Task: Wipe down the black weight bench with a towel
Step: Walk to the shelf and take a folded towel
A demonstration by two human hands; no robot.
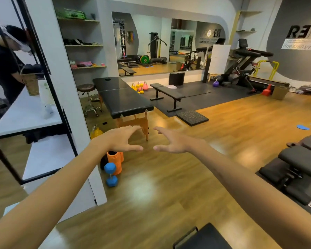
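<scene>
Bench point(166, 91) is standing far ahead on the dark mat point(196, 97); its padding is probably firm and smooth. Both hands, left point(123, 139) and right point(171, 141), are spreading empty; no towel is showing.

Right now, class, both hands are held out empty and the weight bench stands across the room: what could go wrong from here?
1. Neither the left hand nor the right hand holds a towel, and none is clearly in view, so wiping cannot start.
2. The black massage table stands nearer than the weight bench and could be wiped by mistake.
3. The blue dumbbell on the floor is a trip hazard.
</scene>
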